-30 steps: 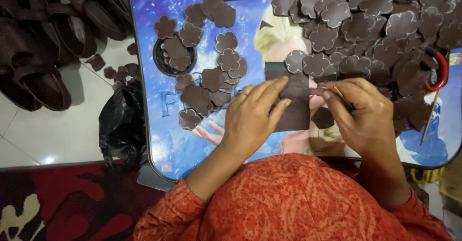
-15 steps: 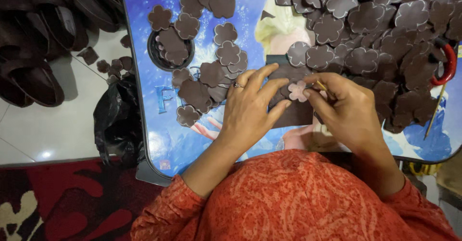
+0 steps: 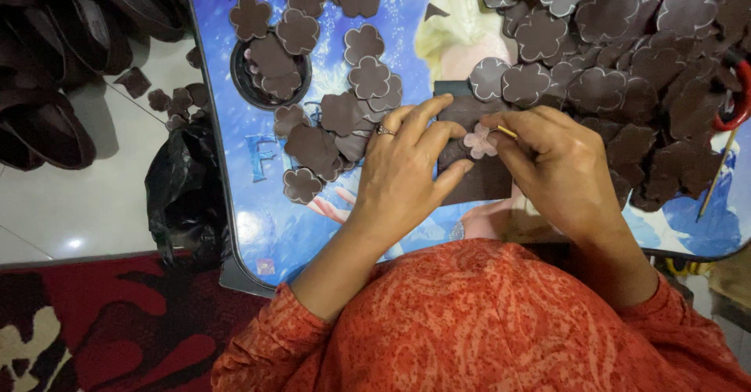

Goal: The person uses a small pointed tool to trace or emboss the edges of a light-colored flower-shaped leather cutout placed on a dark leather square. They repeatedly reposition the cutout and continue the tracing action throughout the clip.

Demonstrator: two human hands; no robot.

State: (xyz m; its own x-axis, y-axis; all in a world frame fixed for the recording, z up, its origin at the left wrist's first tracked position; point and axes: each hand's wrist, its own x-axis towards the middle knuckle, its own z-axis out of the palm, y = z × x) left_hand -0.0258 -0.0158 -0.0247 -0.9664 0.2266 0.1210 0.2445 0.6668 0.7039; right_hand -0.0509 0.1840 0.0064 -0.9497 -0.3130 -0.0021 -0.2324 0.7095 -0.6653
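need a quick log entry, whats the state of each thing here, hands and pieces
left hand: fingers pressing on dark sheet
right hand: pinching a thin yellow tool
pale flower piece: flat on dark sheet, between fingertips
round black dish: holds brown flower cutouts
black bag: crumpled on floor

Left hand (image 3: 403,177) and right hand (image 3: 559,169) meet (fingertips pinched).
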